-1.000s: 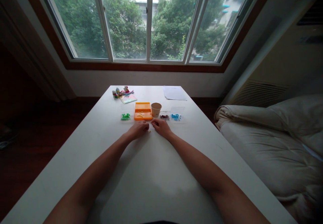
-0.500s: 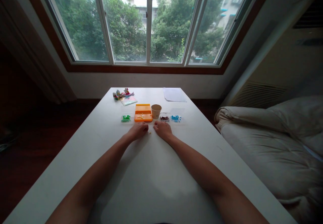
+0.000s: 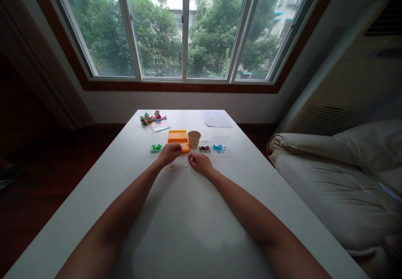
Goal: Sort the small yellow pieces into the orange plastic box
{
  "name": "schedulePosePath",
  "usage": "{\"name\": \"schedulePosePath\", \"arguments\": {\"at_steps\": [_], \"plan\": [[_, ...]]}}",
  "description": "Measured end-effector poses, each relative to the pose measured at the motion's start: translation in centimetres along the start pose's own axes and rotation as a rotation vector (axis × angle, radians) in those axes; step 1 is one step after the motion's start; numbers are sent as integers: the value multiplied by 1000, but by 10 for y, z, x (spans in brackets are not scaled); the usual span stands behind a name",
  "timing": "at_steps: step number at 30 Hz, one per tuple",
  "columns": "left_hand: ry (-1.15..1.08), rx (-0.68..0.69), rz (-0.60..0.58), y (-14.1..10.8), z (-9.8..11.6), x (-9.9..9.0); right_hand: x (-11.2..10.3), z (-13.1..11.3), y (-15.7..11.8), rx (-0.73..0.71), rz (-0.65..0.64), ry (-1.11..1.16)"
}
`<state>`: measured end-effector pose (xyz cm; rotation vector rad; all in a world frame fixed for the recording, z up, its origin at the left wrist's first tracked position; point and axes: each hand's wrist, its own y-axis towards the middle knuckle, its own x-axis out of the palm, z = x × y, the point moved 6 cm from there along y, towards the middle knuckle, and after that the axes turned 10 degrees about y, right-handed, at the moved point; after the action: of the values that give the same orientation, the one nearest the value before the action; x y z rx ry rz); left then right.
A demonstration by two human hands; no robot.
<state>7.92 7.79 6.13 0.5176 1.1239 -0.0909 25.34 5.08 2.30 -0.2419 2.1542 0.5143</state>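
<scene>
My left hand (image 3: pixel 170 153) is over the near edge of the open orange case (image 3: pixel 178 136), its fingers pinched together; what they hold, if anything, is too small to tell. My right hand (image 3: pixel 199 162) rests on the white table just right of the middle, its fingers curled, and its fingertips hide anything between them. Several small yellow pieces (image 3: pixel 173 168) lie on the table below my left hand, and another yellow piece (image 3: pixel 186 166) lies between the hands. A brown paper cup (image 3: pixel 194 139) stands beside the orange case.
Clear boxes hold green pieces (image 3: pixel 156 148) on the left, dark brown pieces (image 3: pixel 204 148) and blue pieces (image 3: pixel 219 148) on the right. Small figurines (image 3: pixel 145 119) and a colourful card (image 3: pixel 161 125) sit at the far left, paper sheets (image 3: pixel 217 118) at the far right of the table (image 3: pixel 201 228).
My left hand has moved up and left onto the orange case, uncovering yellow pieces on the table. My right hand has shifted slightly left and down.
</scene>
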Motion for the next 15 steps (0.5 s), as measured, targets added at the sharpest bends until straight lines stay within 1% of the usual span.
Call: {"name": "schedulePosePath", "arguments": {"at_steps": [4,8,11,15], "plan": [[-78,-162,75,19,-24,-1,0,0,0,-4,-16,8],[-117,-259,117,31,-37,2,1,1,0,-6,-22,15],[-105,-276,148,32,-39,3,2,0,0,-19,-15,28],[-34,-217,210,20,-32,1,6,-11,1,-148,-33,16]]}}
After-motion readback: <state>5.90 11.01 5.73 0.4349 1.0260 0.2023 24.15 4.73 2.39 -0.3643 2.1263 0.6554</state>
